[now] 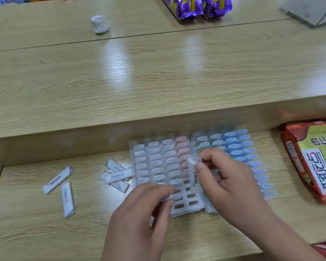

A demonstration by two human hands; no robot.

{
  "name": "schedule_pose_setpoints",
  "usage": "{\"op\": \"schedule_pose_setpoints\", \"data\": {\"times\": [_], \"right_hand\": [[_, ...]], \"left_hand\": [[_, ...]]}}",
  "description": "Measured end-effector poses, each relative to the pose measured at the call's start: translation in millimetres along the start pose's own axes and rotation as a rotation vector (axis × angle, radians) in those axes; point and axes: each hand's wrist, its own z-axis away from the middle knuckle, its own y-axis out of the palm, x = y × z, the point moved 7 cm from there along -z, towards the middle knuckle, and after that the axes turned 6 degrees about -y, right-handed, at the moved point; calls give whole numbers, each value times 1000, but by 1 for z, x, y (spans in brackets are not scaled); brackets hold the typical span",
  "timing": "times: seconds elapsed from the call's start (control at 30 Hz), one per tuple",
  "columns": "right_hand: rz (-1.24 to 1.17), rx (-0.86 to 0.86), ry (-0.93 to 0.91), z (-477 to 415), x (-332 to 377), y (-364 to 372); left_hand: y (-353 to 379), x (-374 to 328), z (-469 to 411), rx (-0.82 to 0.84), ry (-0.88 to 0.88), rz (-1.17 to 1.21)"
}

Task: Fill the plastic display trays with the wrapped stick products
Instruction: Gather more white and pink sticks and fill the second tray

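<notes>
Clear plastic display tray [158, 162]: lies on the pale wood-grain table [26, 228], directly before the person. Most slots show white stick ends and one column shows pink. Several slots at the near right corner are still vacant.

Second tray of blue-wrapped sticks [239, 146]: touches the first on its right and looks full.

Right hand [228, 178]: grip closed. Thumb and fingertips pinch a white wrapped stick [193, 174], held roughly upright over the clear tray's right-hand columns.

Left hand [139, 213]: at the tray's near edge, grip curled on what looks like another white stick end [166, 198]. This part is blurred.

Step in hand, by my reading: seating the pinched stick in a vacant slot. To do it well, line the stick's flat end up with the slot's long axis, keep it upright and press straight down. The light tray may skid, so steady it.

Loose white sticks [117, 175]: heaped just left of the tray, with two more farther left.

Red-and-green packet [312, 161]: near the table's right end.
</notes>
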Motion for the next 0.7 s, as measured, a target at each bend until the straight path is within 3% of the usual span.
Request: {"op": "schedule_pose_setpoints", "data": {"times": [0.13, 0.37, 0.7], "right_hand": [[-119, 15, -12, -2, -5, 8], [44, 135, -114, -6, -2, 15], [107, 135, -231, -4, 0, 19]], "left_hand": [[8, 5, 5, -18, -1, -19], [23, 5, 10, -20, 45, -120], [30, -2, 14, -81, 75, -293]]}}
